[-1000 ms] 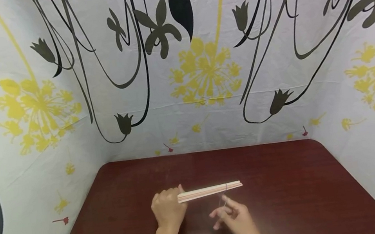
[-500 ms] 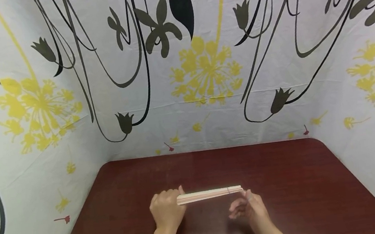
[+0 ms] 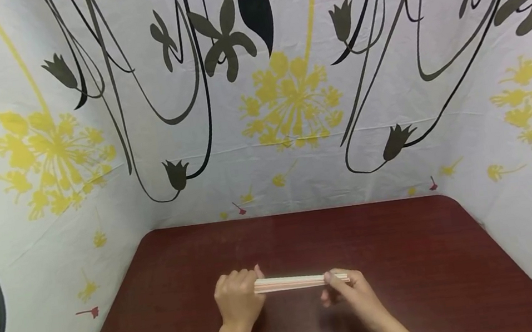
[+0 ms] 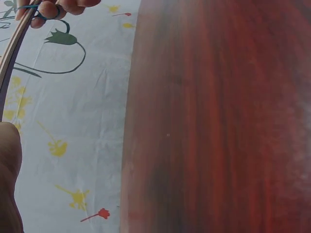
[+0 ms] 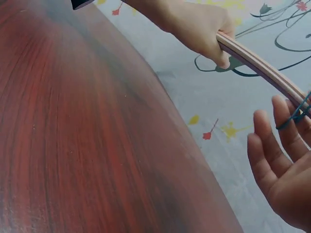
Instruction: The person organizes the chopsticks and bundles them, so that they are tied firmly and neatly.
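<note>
A bundle of pale wooden chopsticks (image 3: 288, 282) is held level above the table in the head view. My left hand (image 3: 239, 298) grips its left end in a fist, thumb up. At the other end my right hand (image 3: 355, 291) pinches the bundle, thumb in front and fingers behind. In the right wrist view a thin teal elastic band (image 5: 293, 116) loops round that end and over a finger, while the other fingers (image 5: 265, 162) spread loosely. The left wrist view shows the chopsticks (image 4: 10, 56) at its edge; the ends inside the left fist are hidden.
Below the hands lies a dark red-brown wooden table (image 3: 409, 259) with rounded far corners. Pale cloth walls (image 3: 298, 184) with printed flowers stand along its back and sides.
My right hand has moved right from the band below the bundle to its right end, where it now pinches the chopsticks. The left hand has kept its grip almost in place.
</note>
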`<action>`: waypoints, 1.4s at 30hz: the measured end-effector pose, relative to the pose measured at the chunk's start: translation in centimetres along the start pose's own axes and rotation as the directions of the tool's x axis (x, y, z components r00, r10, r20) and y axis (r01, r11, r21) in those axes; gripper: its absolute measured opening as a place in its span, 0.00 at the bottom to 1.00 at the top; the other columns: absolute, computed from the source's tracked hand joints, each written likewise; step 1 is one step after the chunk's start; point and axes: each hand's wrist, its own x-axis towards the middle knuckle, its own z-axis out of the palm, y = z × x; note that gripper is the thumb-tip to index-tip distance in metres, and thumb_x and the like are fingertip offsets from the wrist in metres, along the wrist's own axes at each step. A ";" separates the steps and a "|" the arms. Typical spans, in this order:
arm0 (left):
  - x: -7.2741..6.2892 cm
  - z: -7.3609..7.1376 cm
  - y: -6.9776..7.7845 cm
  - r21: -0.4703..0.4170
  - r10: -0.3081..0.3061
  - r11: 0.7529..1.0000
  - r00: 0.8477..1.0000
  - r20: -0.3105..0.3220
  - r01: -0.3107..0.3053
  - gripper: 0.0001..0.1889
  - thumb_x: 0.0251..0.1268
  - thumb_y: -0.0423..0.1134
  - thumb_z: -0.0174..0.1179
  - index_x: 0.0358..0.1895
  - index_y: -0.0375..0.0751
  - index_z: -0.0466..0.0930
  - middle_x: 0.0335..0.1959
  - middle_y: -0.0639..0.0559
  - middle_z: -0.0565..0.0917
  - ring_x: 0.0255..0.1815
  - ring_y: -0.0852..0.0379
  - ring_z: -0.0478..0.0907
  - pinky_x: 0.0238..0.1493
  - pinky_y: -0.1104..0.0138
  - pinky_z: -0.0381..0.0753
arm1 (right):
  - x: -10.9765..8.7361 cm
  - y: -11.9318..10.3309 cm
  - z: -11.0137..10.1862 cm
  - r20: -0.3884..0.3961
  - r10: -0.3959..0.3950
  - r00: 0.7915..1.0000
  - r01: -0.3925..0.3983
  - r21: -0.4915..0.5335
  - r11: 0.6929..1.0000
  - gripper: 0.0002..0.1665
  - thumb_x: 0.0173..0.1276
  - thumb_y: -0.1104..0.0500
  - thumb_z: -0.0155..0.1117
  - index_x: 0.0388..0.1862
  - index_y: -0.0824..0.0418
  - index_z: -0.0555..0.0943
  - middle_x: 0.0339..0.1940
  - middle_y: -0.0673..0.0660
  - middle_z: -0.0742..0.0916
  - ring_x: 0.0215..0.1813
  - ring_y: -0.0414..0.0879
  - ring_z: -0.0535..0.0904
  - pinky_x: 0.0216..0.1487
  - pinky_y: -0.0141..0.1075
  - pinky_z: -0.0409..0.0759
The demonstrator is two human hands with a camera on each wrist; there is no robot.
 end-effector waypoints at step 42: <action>-0.2 -0.3 -0.5 0.043 -0.206 0.978 0.949 0.238 0.202 0.25 0.45 0.34 0.63 0.06 0.53 0.55 0.04 0.57 0.63 0.07 0.60 0.52 0.15 0.68 0.54 | -1.2 3.2 2.1 0.298 -0.665 0.685 0.696 -0.539 0.475 0.12 0.71 0.57 0.65 0.47 0.61 0.88 0.31 0.46 0.87 0.28 0.30 0.78 0.33 0.18 0.76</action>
